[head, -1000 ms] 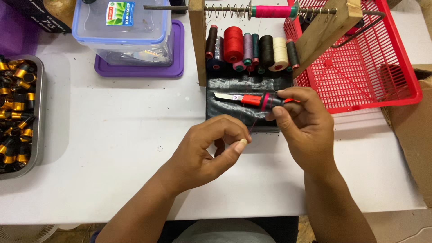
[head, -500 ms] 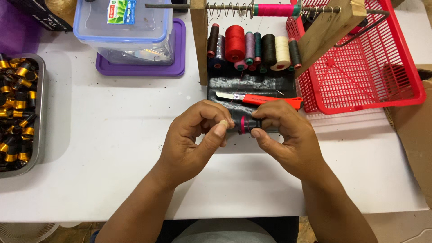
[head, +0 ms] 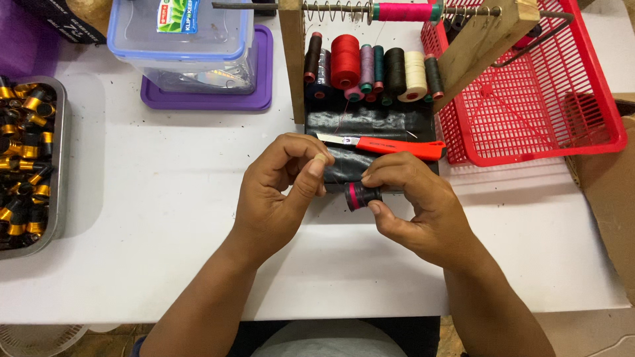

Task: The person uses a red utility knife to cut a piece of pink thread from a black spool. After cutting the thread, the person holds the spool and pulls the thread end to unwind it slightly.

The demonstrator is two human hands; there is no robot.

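My right hand [head: 417,208] grips a small black bobbin wound with pink thread [head: 361,196] between thumb and fingers, over the front edge of a black mat [head: 370,129]. My left hand [head: 278,192] sits just left of the bobbin with its fingertips pinched together; whether it pinches the thread end is too fine to tell. A red-handled utility knife [head: 387,145] lies on the mat behind my hands, blade pointing left.
Several upright thread spools [head: 370,69] stand behind the mat under a wooden rack with a pink spool [head: 403,11]. A red plastic basket [head: 549,99] is at right, a clear lidded box [head: 192,46] on a purple lid at back left, a metal tray of black-and-gold bobbins [head: 26,165] at far left.
My right hand put the red knife down on the mat and came forward onto the pink-thread bobbin. The two hands have drawn slightly apart.
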